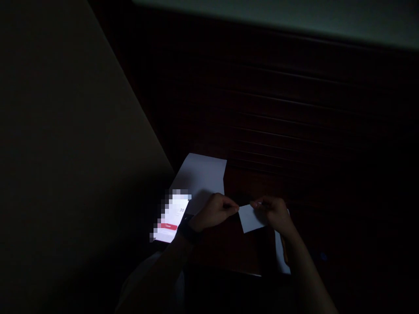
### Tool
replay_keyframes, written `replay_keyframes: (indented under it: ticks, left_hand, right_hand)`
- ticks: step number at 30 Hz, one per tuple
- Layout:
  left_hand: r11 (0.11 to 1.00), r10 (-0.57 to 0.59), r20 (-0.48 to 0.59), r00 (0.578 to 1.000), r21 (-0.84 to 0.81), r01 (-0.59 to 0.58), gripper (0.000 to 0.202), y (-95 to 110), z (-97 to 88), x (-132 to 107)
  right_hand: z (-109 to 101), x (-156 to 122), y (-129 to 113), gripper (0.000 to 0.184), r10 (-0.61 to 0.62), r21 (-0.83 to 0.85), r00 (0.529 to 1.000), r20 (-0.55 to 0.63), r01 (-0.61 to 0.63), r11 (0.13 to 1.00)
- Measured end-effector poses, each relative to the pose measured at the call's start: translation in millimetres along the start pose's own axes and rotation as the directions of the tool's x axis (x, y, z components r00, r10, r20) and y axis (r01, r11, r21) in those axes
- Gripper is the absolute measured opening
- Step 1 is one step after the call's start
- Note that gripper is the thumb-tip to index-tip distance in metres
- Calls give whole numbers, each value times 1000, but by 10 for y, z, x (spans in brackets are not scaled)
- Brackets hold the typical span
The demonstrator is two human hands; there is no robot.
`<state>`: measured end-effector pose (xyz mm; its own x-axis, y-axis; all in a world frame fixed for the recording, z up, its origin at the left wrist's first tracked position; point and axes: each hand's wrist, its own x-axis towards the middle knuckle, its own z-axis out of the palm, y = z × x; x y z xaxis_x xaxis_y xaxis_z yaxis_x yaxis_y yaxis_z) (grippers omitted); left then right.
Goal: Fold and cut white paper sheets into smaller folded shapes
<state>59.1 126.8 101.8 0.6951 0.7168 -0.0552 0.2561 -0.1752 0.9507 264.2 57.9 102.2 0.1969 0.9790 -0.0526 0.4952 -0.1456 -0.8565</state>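
Note:
A small white piece of paper (251, 219) is held up between my two hands over a dark wooden surface. My right hand (273, 211) pinches its top edge, with the thumb and fingers closed on it. At the paper's upper left corner, my left hand (218, 210) has its thumb and fingertips pinched together. A dark band circles my left wrist. Behind that hand lies a larger white sheet of paper (203, 172), partly covered by the hand. Dim light hides finer detail.
Left of my left wrist, a phone (172, 218) glows, its screen partly blurred. Another white paper strip (281, 253) and an orange-brown thin object (285, 250) lie by my right forearm. Dark slatted wood (278, 109) rises behind, and a plain wall (65, 131) stands left.

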Motion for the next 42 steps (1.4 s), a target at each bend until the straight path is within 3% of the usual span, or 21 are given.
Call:
replay_keyframes:
  ticks: [7, 10, 19, 29, 31, 35, 37, 42]
  left_hand:
    - [995, -27, -148, 989, -100, 13, 25, 59, 25, 29]
    - [991, -23, -156, 988, -135, 2, 27, 62, 77, 58]
    - [999, 22, -127, 992, 37, -17, 35, -16, 65, 55]
    - [999, -37, -190, 981, 2, 38, 37, -1, -29, 64]
    - [1000, -18, -212, 977, 10, 21, 37, -3, -38, 69]
    - [999, -33, -275, 961, -49, 20, 36, -17, -35, 89]
    - [994, -48, -255, 966, -110, 20, 36, -29, -22, 100]
    - [981, -40, -233, 972, -192, -5, 33, -25, 24, 112]
  right_hand:
    - [29, 11, 12, 31, 68, 130, 992, -106, -54, 990]
    - [106, 7, -7, 33, 79, 175, 990, -113, -59, 983]
    - [106, -32, -122, 19, -89, 145, 983, 161, 66, 987]
    - [-114, -42, -38, 21, -51, 119, 974, 220, 25, 993]
    - [-124, -36, -39, 20, -53, 129, 979, 195, 27, 991]
    - [-18, -9, -89, 28, -26, 220, 999, 21, 21, 975]
    - [86, 2, -120, 41, 0, 276, 999, -35, 10, 961]
    - [281, 8, -73, 40, 102, 265, 990, -95, -74, 961]
